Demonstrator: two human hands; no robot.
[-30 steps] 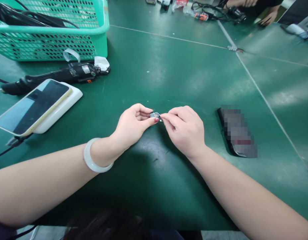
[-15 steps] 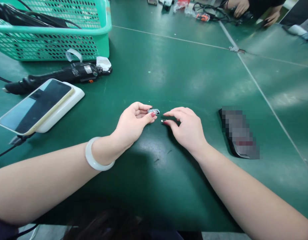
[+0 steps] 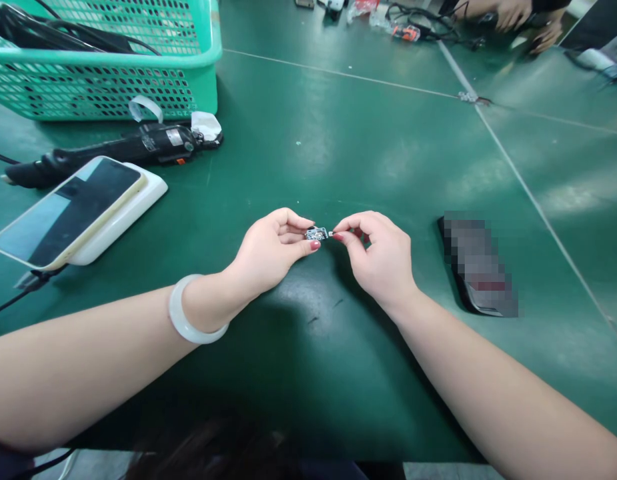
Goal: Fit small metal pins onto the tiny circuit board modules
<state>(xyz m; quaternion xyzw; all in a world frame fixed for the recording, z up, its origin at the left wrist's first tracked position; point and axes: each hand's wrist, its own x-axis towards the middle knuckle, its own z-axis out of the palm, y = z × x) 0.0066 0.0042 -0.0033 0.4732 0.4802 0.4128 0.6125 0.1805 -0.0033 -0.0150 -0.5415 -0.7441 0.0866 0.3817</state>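
Between the thumb and fingers of my left hand [image 3: 273,250] is a small circuit board [image 3: 317,233], its component side turned up. A pale bracelet [image 3: 195,310] circles the left wrist. My right hand [image 3: 381,253] pinches a tiny whitish piece [image 3: 331,234] at the board's right end; its kind is too small to make out. The piece meets the board's edge or lies very close to it. Both hands are just above the green table [image 3: 313,373].
At the left lie a phone [image 3: 68,210] on a white block [image 3: 118,223] and a black power tool [image 3: 158,141]. Behind them stands a green basket [image 3: 203,83] with black cabled tools. A dark, pixelated object [image 3: 481,267] lies right. A co-worker's hands [image 3: 513,13] are at the far edge.
My right hand has closed its pinch and brought the whitish piece up to the board. The left hand has shifted slightly right, turning the board's face upward. The co-worker's hands have moved.
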